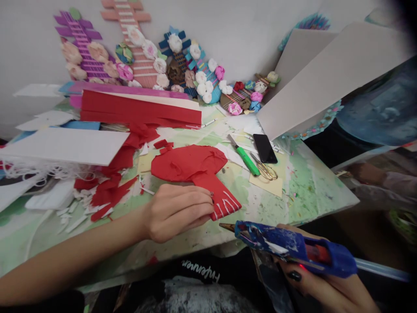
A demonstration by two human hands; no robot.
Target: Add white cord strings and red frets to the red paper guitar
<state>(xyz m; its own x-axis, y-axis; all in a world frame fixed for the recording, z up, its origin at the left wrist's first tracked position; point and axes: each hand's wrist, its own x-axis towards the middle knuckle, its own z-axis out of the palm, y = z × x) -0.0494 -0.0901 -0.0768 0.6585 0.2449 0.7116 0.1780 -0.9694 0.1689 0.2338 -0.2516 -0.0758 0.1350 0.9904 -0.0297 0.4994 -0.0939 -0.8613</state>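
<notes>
My left hand (182,211) grips the near, narrow part of a red paper-covered shape (189,163), its fingers bent over the edge and its thumb hidden. The shape has a rounded body and a flared end that bears several white strips of glue or cord. Wrapped around a blue glue gun (293,248) is my right hand (325,278). The gun's brass-coloured nozzle points left, just short of the flared end and apart from it. A clear glue stick (381,269) juts from the gun's back, and a small red light glows near my fingers.
To the right lie a green-handled knife (247,161), scissors (269,171) and a black phone (265,148). Red paper scraps (114,191) and white foam board (68,145) cover the left side. Guitar-shaped decorations (140,56) lean on the wall; a large board (319,78) stands right.
</notes>
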